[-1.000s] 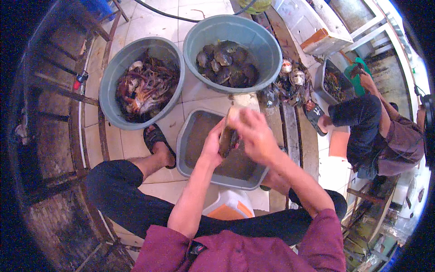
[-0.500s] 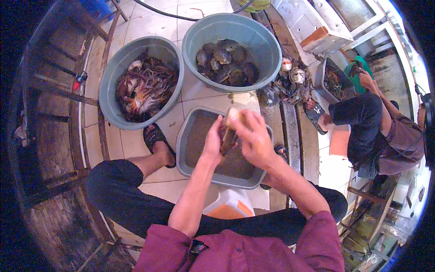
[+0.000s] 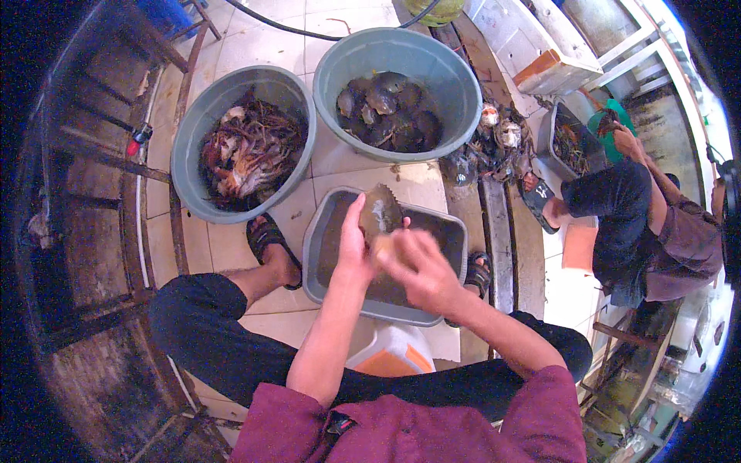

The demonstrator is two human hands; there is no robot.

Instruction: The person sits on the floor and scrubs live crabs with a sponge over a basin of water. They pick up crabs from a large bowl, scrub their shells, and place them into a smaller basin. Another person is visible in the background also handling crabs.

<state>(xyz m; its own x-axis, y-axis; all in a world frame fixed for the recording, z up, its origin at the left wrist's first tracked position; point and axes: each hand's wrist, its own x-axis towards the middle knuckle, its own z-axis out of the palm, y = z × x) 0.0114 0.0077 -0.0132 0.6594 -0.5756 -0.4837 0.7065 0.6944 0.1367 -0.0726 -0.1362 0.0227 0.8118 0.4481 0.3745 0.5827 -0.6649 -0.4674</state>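
Observation:
My left hand (image 3: pixel 354 245) is closed round a dark brown crab shell (image 3: pixel 379 208), held tilted up with its toothed edge showing. Against the lower part of the shell, my right hand (image 3: pixel 423 272) grips a small pale object (image 3: pixel 383 248), blurred, whose kind I cannot make out. Both hands are above a grey rectangular basin (image 3: pixel 309 266) holding murky brown water. Beyond it, a round grey-green tub (image 3: pixel 472 92) contains several dark crab shells (image 3: pixel 392 112) in water. The round tub (image 3: pixel 179 170) to its left holds a heap of crab legs and bodies (image 3: pixel 251 158).
Dark crabs (image 3: pixel 494 147) lie in a pile right of the tubs, beside wooden planks (image 3: pixel 529 255). At the right sits another person (image 3: pixel 617 208), hands near a green container (image 3: pixel 621 116) and a grey bin (image 3: pixel 567 143). A white box (image 3: pixel 532 46) stands behind.
The crab shell has turned, so its broad face and toothed edge now show above my left hand. My right hand has moved down toward me along the shell with the pale object.

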